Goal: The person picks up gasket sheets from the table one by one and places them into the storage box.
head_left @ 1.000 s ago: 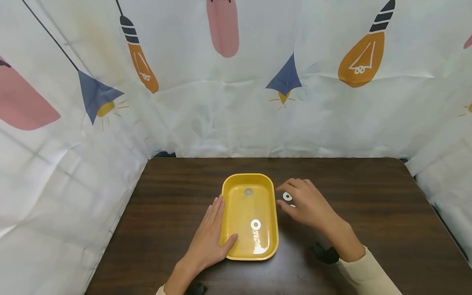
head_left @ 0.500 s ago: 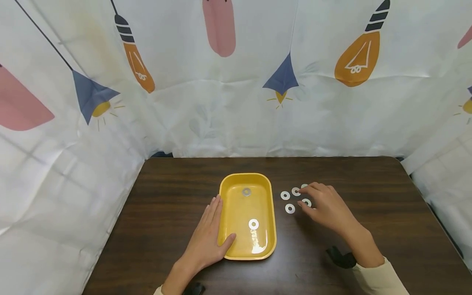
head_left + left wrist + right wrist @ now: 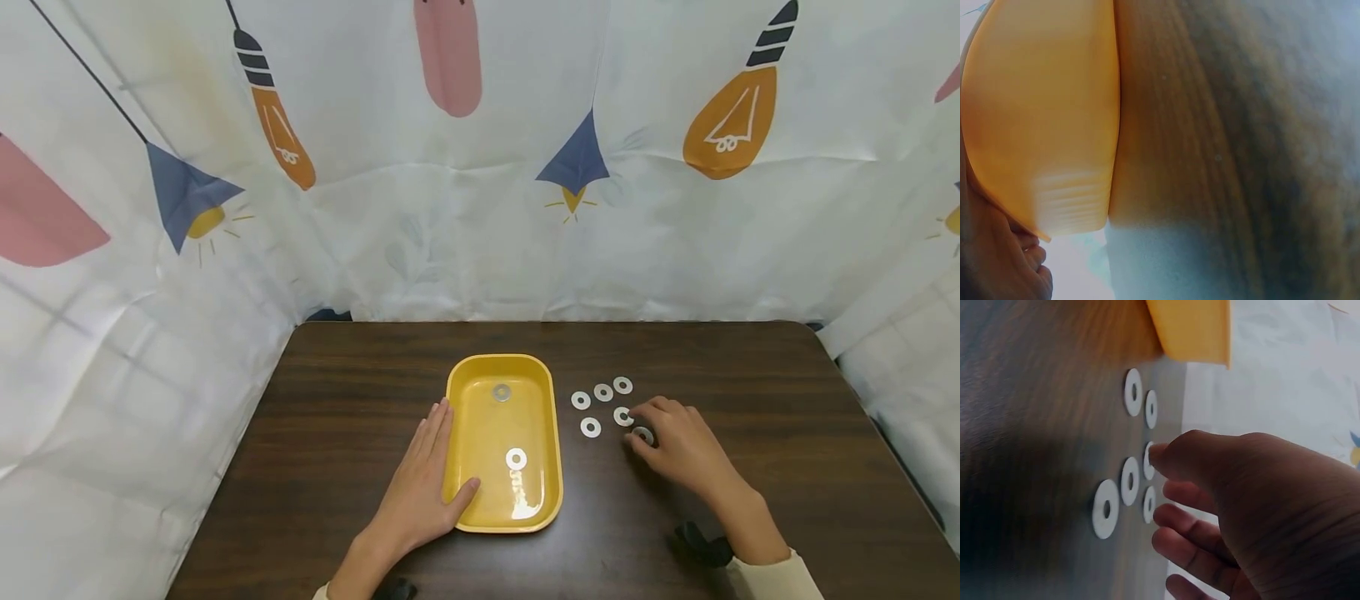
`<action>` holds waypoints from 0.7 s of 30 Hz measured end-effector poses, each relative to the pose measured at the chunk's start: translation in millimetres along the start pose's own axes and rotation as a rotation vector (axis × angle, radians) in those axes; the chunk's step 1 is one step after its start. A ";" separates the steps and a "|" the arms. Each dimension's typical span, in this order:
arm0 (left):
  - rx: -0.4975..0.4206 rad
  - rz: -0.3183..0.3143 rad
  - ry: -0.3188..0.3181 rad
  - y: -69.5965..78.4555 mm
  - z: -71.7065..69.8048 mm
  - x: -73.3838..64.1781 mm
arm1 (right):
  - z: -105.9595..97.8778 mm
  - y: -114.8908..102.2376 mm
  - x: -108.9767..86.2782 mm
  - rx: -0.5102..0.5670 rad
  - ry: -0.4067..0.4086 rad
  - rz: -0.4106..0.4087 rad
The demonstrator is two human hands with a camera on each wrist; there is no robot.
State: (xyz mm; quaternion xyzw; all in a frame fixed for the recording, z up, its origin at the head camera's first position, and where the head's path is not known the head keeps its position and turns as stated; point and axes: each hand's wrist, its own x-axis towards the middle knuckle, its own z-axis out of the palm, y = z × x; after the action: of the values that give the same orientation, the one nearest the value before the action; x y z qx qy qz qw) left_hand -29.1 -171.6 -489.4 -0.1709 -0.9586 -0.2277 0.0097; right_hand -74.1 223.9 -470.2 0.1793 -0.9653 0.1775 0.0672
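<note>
My left hand rests along the left side of a yellow tray, fingers straight and thumb over the rim. Two flat washers lie inside the tray: a grey washer at the far end and a white-looking washer nearer me. On the table right of the tray are several loose washers. My right hand hovers beside them, thumb and index finger apart around the nearest washer. The right wrist view shows a gap between that hand's fingers and the washers; it holds nothing.
The dark wooden table reaches back to a white curtain printed with lamps. A black strap is around my right wrist. In the left wrist view the tray's outer wall stands close.
My right hand has moved right, away from the tray and then a little towards me, uncovering several washers. The left hand stays on the tray, and the two washers inside have not moved.
</note>
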 end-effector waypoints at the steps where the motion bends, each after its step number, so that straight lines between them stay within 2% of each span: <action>1: 0.002 0.001 0.001 0.2 0.1 0.1 | 1.1 1.3 -1.5 0.000 0.001 0.008; 6: 0.011 0.015 0.015 1.1 1.5 1.8 | 4.6 6.3 -11.3 -0.007 -0.022 0.063; 11: 0.007 0.024 0.017 0.3 1.1 2.5 | 8.8 7.9 -16.9 -0.013 -0.050 0.079; 21: 0.027 0.034 0.045 -1.9 2.9 -0.5 | 9.9 8.0 -13.7 -0.021 -0.061 0.090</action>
State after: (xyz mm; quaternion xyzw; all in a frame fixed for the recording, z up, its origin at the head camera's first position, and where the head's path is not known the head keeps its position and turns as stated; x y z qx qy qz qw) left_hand -29.1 -172.1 -492.9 -0.1817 -0.9580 -0.2185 0.0375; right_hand -65.1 231.7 -484.6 0.1404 -0.9758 0.1645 0.0314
